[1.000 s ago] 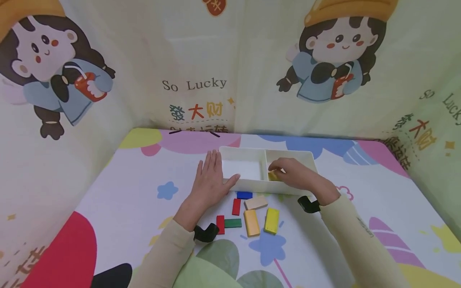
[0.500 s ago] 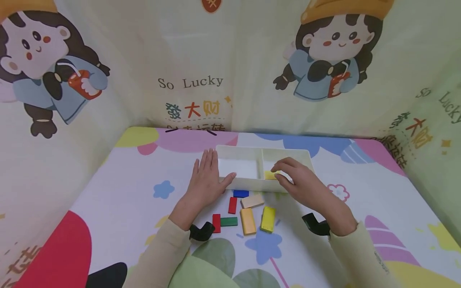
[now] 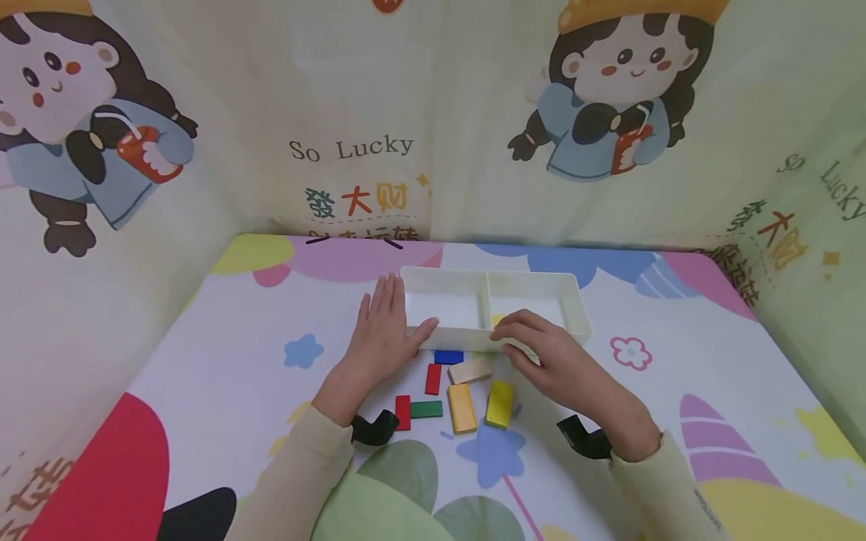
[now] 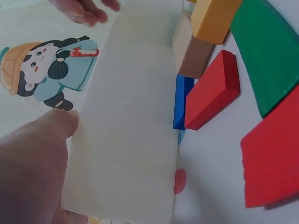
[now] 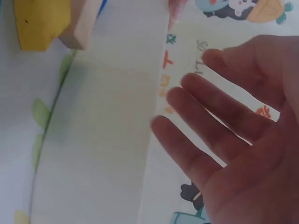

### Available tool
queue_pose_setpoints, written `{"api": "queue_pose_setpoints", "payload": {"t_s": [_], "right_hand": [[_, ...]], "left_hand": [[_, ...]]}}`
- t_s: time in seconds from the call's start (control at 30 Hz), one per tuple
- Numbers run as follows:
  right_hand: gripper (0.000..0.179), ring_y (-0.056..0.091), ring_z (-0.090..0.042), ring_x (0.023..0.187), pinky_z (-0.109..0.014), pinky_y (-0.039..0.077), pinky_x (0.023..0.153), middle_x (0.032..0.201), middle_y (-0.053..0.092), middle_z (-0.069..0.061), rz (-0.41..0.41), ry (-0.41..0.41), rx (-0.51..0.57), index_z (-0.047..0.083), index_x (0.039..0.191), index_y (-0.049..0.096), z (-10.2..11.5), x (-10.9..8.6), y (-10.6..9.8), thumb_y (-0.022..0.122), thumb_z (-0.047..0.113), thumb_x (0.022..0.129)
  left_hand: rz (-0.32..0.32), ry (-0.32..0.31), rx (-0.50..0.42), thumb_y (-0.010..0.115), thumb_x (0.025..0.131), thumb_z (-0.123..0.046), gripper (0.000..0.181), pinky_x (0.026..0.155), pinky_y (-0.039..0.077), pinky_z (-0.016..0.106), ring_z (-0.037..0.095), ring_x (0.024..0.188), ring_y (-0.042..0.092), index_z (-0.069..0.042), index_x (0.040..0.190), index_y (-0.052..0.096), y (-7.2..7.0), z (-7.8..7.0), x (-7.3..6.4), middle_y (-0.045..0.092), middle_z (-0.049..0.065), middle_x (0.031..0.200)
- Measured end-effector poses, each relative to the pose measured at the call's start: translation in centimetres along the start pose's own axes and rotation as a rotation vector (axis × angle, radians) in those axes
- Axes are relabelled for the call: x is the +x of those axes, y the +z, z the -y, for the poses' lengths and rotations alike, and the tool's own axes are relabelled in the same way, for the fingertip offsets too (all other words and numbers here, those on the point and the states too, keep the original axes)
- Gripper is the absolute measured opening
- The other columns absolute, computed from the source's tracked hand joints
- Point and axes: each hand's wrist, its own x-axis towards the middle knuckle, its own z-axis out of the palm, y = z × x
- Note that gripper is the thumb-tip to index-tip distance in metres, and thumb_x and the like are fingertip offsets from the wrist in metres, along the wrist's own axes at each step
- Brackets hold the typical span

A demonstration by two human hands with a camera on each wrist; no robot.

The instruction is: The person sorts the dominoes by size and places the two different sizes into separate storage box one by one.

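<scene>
A white two-compartment box [image 3: 467,340] lies lengthwise across the table. Flat against its left end is my left hand [image 3: 380,338], fingers straight, thumb at the front rim. My right hand [image 3: 558,364] hovers over the front wall of the right compartment with its fingers loosely bent and spread, and the right wrist view shows nothing between them. Inside that compartment a yellow block [image 3: 498,319] is partly hidden behind the right fingers. Closest to the box's front are a blue block [image 3: 449,358] and a pale wooden block [image 3: 470,370].
Nearer the person lie an orange block [image 3: 462,409], a yellow block [image 3: 499,404], a green block [image 3: 426,409] and two red blocks, one upper [image 3: 433,379] and one lower [image 3: 402,412]. A printed curtain [image 3: 467,150] rises behind the table.
My right hand has drawn back out of the right compartment toward the front, its fingers loosening, leaving the yellow block inside. My left hand keeps its place on the box.
</scene>
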Motion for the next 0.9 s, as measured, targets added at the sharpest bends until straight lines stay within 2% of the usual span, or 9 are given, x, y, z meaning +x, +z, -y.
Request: {"api": "queue_pose_setpoints", "payload": {"t_s": [0.2, 0.4, 0.53, 0.67, 0.8, 0.9], "right_hand": [[0.016, 0.061, -0.015, 0.096, -0.032, 0.059, 0.083, 0.110, 0.064, 0.000, 0.165, -0.002, -0.029, 0.013, 0.110, 0.068, 0.7, 0.2, 1.2, 0.066, 0.013, 0.094], [0.024, 0.058, -0.012, 0.094, -0.028, 0.057, 0.083, 0.106, 0.062, 0.000, 0.293, 0.022, -0.110, 0.017, 0.110, 0.071, 1.3, 0.2, 2.9, 0.074, 0.026, 0.088], [0.034, 0.053, -0.009, 0.088, -0.022, 0.052, 0.074, 0.104, 0.057, 0.003, 0.339, 0.084, -0.119, 0.023, 0.111, 0.071, 1.5, 0.1, 3.6, 0.081, 0.034, 0.081], [0.041, 0.049, -0.008, 0.082, -0.018, 0.046, 0.067, 0.100, 0.050, 0.004, 0.360, 0.106, -0.122, 0.024, 0.112, 0.065, 1.7, -0.2, 3.9, 0.084, 0.035, 0.077], [0.041, 0.049, -0.009, 0.082, -0.018, 0.047, 0.067, 0.098, 0.048, 0.004, 0.371, 0.120, -0.136, 0.021, 0.110, 0.063, 1.9, -0.3, 3.8, 0.085, 0.032, 0.078], [0.040, 0.049, -0.009, 0.085, -0.021, 0.050, 0.072, 0.099, 0.049, 0.003, 0.399, 0.186, -0.147, 0.020, 0.109, 0.064, 2.1, -0.3, 3.6, 0.085, 0.030, 0.077]], "left_hand": [[0.010, -0.009, 0.001, 0.047, 0.094, -0.062, 0.099, 0.124, 0.006, 0.056, 0.032, 0.156, 0.000, -0.001, 0.158, 0.003, -0.2, 0.1, -0.1, 0.003, 0.016, 0.167], [0.012, -0.010, 0.000, 0.046, 0.094, -0.064, 0.099, 0.125, 0.006, 0.055, 0.031, 0.156, -0.001, -0.002, 0.159, 0.002, 0.0, 0.2, 0.1, 0.002, 0.015, 0.168], [0.024, -0.018, 0.003, 0.045, 0.094, -0.064, 0.099, 0.125, 0.005, 0.054, 0.030, 0.156, -0.002, -0.003, 0.159, 0.001, 0.0, 0.2, 0.1, 0.001, 0.015, 0.168], [0.034, -0.019, 0.007, 0.044, 0.095, -0.065, 0.099, 0.125, 0.005, 0.054, 0.029, 0.156, -0.003, -0.003, 0.159, 0.000, 0.0, 0.2, 0.2, 0.000, 0.014, 0.168], [0.009, -0.006, 0.007, 0.044, 0.094, -0.064, 0.098, 0.125, 0.006, 0.054, 0.030, 0.156, -0.002, -0.003, 0.159, 0.001, 0.1, 0.1, 0.3, 0.001, 0.014, 0.168], [0.008, -0.005, 0.003, 0.045, 0.095, -0.064, 0.098, 0.125, 0.006, 0.053, 0.030, 0.156, -0.001, -0.003, 0.159, 0.001, 0.1, 0.1, 0.3, 0.002, 0.014, 0.168]]}}
